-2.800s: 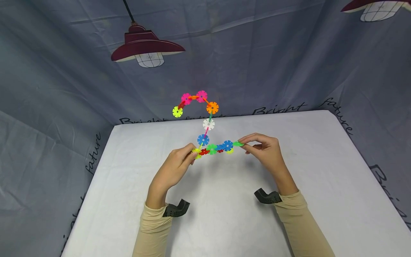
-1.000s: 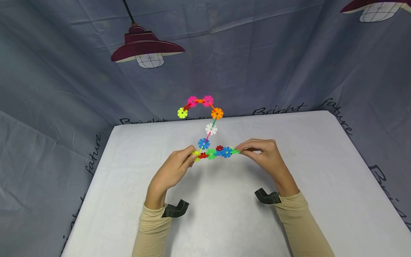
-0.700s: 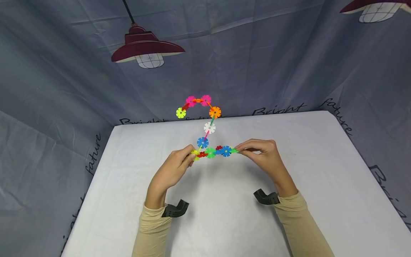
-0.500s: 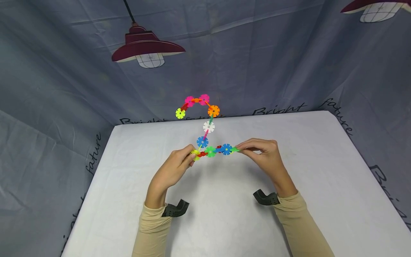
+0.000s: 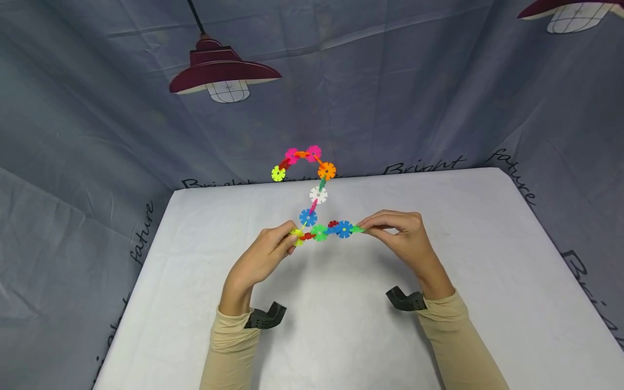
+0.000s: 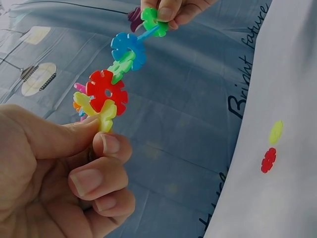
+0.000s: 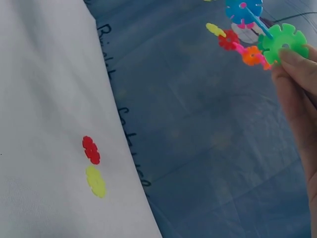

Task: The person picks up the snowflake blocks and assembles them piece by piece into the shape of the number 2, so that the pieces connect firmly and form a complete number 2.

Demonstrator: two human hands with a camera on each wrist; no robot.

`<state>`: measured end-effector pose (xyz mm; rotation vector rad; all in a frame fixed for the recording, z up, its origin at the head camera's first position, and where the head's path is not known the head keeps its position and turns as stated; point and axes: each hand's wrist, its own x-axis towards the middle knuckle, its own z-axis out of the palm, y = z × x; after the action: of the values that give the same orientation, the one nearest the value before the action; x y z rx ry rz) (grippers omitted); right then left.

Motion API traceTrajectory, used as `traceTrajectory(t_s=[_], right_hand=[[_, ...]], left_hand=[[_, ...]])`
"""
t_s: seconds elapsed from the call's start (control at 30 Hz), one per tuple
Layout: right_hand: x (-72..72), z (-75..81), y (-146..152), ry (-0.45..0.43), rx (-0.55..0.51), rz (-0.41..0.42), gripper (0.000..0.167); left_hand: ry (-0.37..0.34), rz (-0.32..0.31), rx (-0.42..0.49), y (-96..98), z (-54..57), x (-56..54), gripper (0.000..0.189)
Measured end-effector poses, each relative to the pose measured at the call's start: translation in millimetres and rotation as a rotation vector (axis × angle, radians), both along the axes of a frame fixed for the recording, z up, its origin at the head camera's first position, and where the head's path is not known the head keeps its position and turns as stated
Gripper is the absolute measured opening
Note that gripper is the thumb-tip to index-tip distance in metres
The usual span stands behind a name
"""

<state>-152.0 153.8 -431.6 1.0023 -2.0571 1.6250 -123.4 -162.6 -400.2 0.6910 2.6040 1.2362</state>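
A chain of notched plastic snowflake discs (image 5: 318, 195) is held up over the table, slotted together in many colours. Its upper part curves like a hook, ending in a yellow-green disc (image 5: 278, 173); a lower row runs between the hands. My left hand (image 5: 263, 252) pinches a yellow disc (image 6: 106, 116) at the bend, between thumb and forefinger. At the row's right end, my right hand (image 5: 402, 233) pinches a green disc (image 7: 286, 39) by its edge. A blue disc (image 5: 344, 229) sits in the row just left of that green one.
A loose red disc (image 7: 91, 150) and a loose yellow disc (image 7: 95, 182) lie close together on the white tabletop (image 5: 322, 336), mostly behind the chain in the head view. A grey printed cloth (image 5: 414, 97) hangs behind the table.
Compared with the earliest frame, the chain sits slightly lower and my right hand has shifted a little down. In the last second it sways slightly up and back; both grips are unchanged.
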Motion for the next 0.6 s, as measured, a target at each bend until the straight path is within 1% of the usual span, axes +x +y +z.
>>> traceTrajectory(t_s=[0.23,0.3,0.37,0.4,0.5,0.6], right_hand=[[-0.9,0.9,3.1,-0.002,0.007,0.041,0.035],[-0.8,1.1,4.3,-0.011,0.017,0.053,0.031],[-0.4,1.9,5.1,-0.026,0.03,0.066,0.022],[-0.3,2.6,5.0,-0.029,0.035,0.069,0.021],[0.3,3.2,4.2,-0.041,0.049,0.059,0.022],[0.4,2.5,3.1,-0.042,0.048,0.042,0.034]], left_hand=[[-0.023,-0.036,0.031,-0.6,0.1,-0.8,0.021],[-0.031,-0.04,0.032,-0.9,-0.5,-1.0,0.021],[-0.036,-0.039,0.033,-1.5,-0.9,-1.1,0.022],[-0.039,-0.039,0.035,-1.9,-0.8,-1.0,0.022],[-0.051,-0.04,0.044,-3.0,-1.3,-1.2,0.022],[-0.059,-0.041,0.049,-3.4,-2.8,-1.9,0.022]])
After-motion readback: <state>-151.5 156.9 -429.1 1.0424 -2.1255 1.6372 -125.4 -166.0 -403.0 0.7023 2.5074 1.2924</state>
